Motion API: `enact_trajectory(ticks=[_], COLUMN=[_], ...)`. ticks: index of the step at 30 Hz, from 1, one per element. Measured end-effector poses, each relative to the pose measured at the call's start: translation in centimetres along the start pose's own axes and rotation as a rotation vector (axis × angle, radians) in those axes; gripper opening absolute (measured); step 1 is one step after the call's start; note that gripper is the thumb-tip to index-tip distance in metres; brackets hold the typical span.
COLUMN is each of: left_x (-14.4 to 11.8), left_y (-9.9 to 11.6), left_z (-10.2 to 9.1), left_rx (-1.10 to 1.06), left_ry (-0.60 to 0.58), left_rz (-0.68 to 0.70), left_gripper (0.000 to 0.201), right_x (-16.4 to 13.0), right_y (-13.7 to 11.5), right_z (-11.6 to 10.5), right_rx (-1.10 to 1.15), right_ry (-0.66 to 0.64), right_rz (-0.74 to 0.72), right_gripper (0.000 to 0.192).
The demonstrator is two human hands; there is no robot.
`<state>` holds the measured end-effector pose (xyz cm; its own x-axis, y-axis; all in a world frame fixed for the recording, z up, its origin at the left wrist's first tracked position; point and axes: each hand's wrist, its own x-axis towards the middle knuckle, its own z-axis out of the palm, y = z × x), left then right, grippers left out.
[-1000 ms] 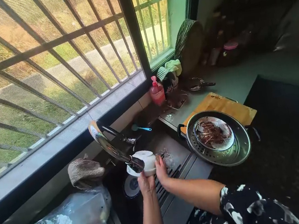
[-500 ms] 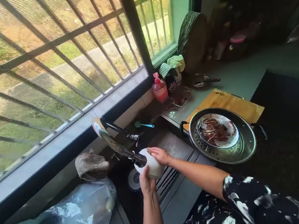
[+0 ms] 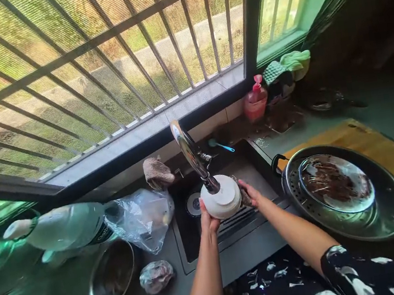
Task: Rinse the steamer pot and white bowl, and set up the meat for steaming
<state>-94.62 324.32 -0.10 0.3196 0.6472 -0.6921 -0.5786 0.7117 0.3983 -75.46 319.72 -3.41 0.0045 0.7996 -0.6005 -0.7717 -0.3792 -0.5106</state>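
A white bowl (image 3: 224, 200) is tilted with its underside and foot ring facing up, directly beneath the spout of the faucet (image 3: 209, 182). My left hand (image 3: 209, 218) grips its left edge, thumb on the outer wall. Against the bowl's right side is my right hand (image 3: 250, 193), its fingers closed on a rough brownish scouring pad (image 3: 240, 189), partly hidden by the hand. Below, the dark sink (image 3: 258, 168) has a round white drain strainer (image 3: 193, 204) to the left of the bowl.
Right of the sink sits a steamer pan (image 3: 393, 217) with a food-smeared plate (image 3: 363, 182), beside a wooden board (image 3: 360, 136). A soap bottle (image 3: 255, 102) and blue-handled brush (image 3: 224, 146) stand behind. Left are a cloth (image 3: 158, 172), plastic bag (image 3: 141, 219), large bottle (image 3: 72, 226) and metal bowl (image 3: 112, 276).
The view has swung left, bringing more of the left counter into sight. The bowl has turned so its underside faces up, and my right hand has slid to its right side.
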Motion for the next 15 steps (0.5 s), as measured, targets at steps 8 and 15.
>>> enact_trajectory(ticks=[8,15], left_x=[0.5,0.6], left_y=[0.6,0.1], left_z=[-0.9,1.5], left_rx=[0.293,0.418], left_ry=[0.295,0.231], left_rz=[-0.115,-0.021], left_gripper=[0.064,0.072], right_x=[-0.1,-0.7], right_y=[0.4,3.3], right_z=[3.0,5.8], right_rx=[-0.134,-1.088], right_ry=[-0.075,-0.241], right_rz=[-0.073,-0.397], right_gripper=[0.032,0.015])
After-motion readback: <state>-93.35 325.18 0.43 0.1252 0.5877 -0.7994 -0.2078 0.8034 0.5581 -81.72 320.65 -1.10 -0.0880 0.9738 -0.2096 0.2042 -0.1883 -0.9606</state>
